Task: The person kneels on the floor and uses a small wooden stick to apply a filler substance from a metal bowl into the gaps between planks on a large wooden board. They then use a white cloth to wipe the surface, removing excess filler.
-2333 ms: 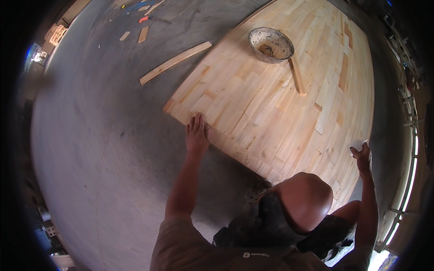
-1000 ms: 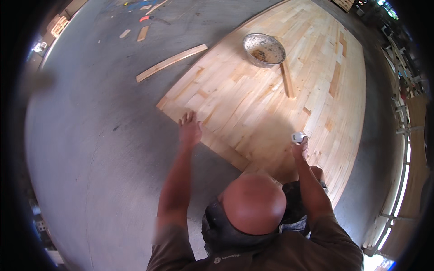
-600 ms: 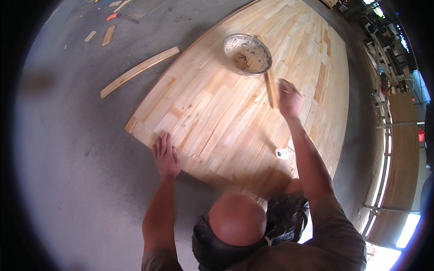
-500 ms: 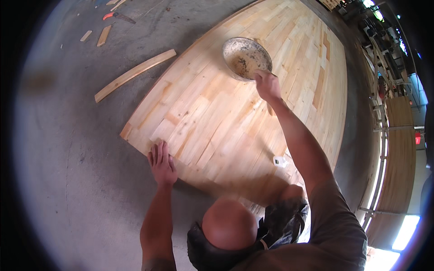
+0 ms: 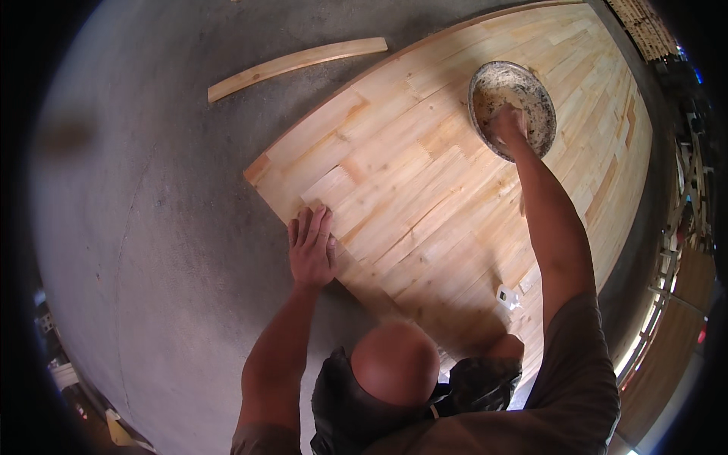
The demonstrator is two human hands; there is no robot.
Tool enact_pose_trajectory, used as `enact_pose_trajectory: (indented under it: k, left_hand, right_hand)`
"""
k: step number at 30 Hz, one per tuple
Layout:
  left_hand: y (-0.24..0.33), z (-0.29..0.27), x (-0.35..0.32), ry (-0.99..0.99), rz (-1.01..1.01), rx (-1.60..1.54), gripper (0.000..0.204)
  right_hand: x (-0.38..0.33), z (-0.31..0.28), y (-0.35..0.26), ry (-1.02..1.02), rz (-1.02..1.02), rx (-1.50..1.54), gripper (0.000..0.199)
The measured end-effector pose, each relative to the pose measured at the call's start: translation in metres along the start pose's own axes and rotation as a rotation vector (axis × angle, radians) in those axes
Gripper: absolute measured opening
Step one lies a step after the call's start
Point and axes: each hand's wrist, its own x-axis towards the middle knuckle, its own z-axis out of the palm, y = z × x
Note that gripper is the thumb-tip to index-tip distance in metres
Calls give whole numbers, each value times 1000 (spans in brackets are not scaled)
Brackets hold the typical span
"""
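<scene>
One round bowl (image 5: 538,100), grey-rimmed, its inside tan with dark specks.

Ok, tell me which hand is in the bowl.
The right hand, inside the bowl; the left hand is at the edge of the wooden panel.

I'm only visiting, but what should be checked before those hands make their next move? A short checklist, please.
1. Left hand steadied: ok, resting at the near edge of the wooden panel.
2. Right hand inside the bowl: ok.
3. What the right hand grips: cannot tell, its fingertips are unclear.
4. Small white piece in hand: not ok, it lies on the panel.
5. Curved wooden strip off the panel: ok, it is on the floor.
</scene>
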Motion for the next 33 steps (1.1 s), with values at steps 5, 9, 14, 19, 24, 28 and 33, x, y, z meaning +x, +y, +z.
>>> enact_pose_trajectory:
  k: [5,9,14,19,24,28,33]
  left_hand:
    - [3,0,0,28,10,4,53]
    - [2,2,-2,25,15,18,53]
    - [-1,8,-5,54,30,30,54]
    - [-3,12,-6,86,48,22,55]
    - [-3,9,-8,40,30,63,54]
    - [-3,8,-7,27,31,61,54]
    - [-5,11,-7,20,24,83,55]
  right_hand:
    - [-62,-81,-4,267,64,445,19]
    - [-214,-80,-47,181,-105,974,15]
    - [-373,21,-110,-120,-436,734,18]
    - [-427,40,-116,161,-661,558,53]
    - [-442,21,-103,-179,-716,479,83]
    - [-436,37,-104,10,-588,397,86]
    - [-447,56,-110,-90,-385,448,92]
